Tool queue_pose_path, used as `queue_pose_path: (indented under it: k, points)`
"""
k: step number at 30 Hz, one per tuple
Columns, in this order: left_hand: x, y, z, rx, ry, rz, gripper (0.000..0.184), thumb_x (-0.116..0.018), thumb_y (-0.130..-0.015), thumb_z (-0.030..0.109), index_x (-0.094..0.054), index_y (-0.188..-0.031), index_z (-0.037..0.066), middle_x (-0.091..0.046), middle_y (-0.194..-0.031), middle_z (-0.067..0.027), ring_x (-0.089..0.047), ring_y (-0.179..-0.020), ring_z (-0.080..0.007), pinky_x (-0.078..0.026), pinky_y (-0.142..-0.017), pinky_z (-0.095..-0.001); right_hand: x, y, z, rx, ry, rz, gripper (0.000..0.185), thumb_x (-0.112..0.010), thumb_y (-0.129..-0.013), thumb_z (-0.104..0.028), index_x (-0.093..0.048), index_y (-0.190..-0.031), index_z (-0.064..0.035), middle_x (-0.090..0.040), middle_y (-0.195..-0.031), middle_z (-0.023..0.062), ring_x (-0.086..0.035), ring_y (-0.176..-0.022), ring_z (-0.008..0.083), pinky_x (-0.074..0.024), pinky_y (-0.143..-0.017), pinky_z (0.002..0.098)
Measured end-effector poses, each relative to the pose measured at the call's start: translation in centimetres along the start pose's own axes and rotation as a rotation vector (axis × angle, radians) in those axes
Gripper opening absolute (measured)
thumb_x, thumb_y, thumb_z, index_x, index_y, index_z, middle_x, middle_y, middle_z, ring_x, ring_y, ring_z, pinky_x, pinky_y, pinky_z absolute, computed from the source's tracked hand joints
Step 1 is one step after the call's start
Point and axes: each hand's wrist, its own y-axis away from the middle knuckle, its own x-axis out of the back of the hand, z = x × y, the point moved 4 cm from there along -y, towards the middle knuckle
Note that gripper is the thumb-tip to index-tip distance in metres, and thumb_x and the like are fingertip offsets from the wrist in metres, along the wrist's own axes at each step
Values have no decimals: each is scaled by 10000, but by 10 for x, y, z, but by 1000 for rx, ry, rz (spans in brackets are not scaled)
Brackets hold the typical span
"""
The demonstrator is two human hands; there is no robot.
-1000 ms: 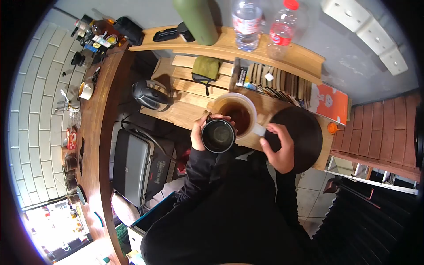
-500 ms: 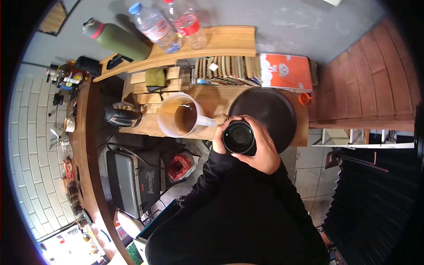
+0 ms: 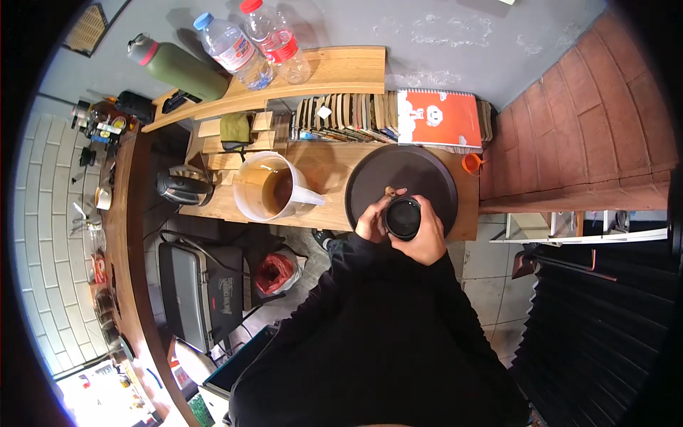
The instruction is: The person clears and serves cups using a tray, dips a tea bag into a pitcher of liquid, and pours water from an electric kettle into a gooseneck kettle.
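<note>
- I log a holding step: left hand and right hand close round a smooth black cylindrical cup, before the flat, dark-brown round tray on the grained wooden desk.
- Moving it calls, I judge, for a level rim.
- Translucent plastic jug: amber liquid inside.

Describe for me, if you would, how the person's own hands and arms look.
The left hand and right hand are bare, without gloves. Long, loose black sleeves cover both arms to about the wrists, with no markings that I can make out.
</note>
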Motion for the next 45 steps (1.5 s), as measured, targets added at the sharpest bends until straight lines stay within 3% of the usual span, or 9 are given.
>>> queue_pose_path:
  k: [9, 11, 16, 18, 21, 30, 34, 40, 45]
  points:
    - [123, 22, -13, 136, -271, 458, 513, -545, -827, 430, -517, -1229, 113, -435, -1331, -51, -421, -1161, -222, -356, -948, -398, -19, -2, 83, -72, 71, 45, 760, -793, -534, -147, -383, -1162, -28, -550, -1008, 180, -561, -965, 360, -455, -814, 413]
    - [150, 28, -14, 125, -346, 589, 352, -532, -850, 386, -581, -1133, 183, -517, -1185, 15, -459, -1059, -221, -384, -887, -379, -26, -3, 95, -90, 87, 78, 741, -803, -529, -135, -390, -1135, -27, -564, -975, 181, -573, -950, 351, -461, -813, 403]
    - [201, 30, -24, 110, -450, 740, 297, -575, -832, 343, -582, -1088, 192, -550, -1108, -2, -465, -1025, -204, -411, -844, -383, -43, -9, 119, -82, 51, 89, 749, -815, -527, -158, -394, -1130, -17, -562, -991, 187, -572, -954, 356, -460, -822, 397]
    - [212, 29, -30, 82, -511, 807, 308, -622, -808, 301, -558, -1086, 184, -570, -1046, -24, -515, -926, -184, -465, -717, -359, -50, -13, 125, -72, 93, 99, 754, -820, -529, -175, -396, -1133, -16, -562, -998, 191, -567, -956, 360, -459, -821, 404]
    - [219, 22, -41, 83, -575, 843, 385, -677, -766, 180, -486, -1100, 167, -582, -941, -50, -553, -737, -165, -465, -535, -311, -57, -17, 132, -57, 153, 103, 759, -827, -528, -194, -401, -1131, -14, -561, -997, 198, -561, -960, 364, -456, -820, 415]
    - [251, 3, -76, -149, -517, 806, 537, -659, -756, 13, -302, -1129, 159, -622, -808, -156, -610, -574, -206, -491, -443, -340, -77, -27, 155, -95, 90, 1, 836, -828, -537, -242, -365, -1197, -20, -509, -1079, 221, -500, -1031, 385, -418, -884, 434]
    - [214, 14, -55, -38, -633, 847, 538, -657, -762, 17, -289, -1137, 131, -638, -776, -149, -614, -557, -202, -488, -424, -329, -76, -23, 153, -97, 79, 3, 867, -829, -549, -257, -348, -1221, 3, -469, -1151, 238, -465, -1097, 390, -398, -929, 429]
    - [214, 17, -54, 75, -697, 893, 521, -713, -717, 32, -418, -1146, 37, -638, -817, -129, -590, -594, -165, -493, -511, -317, -66, -17, 149, -2, 60, -46, 911, -827, -588, -324, -325, -1273, 7, -428, -1202, 233, -437, -1136, 372, -367, -963, 424]
    - [218, 21, -65, 60, -723, 859, 326, -734, -731, 86, -575, -984, -47, -543, -613, 4, -464, -461, -98, -414, -448, -271, -39, -14, 165, -121, 6, 24, 728, -724, -722, -345, -378, -1253, 14, -439, -1187, 245, -434, -1140, 367, -370, -948, 430]
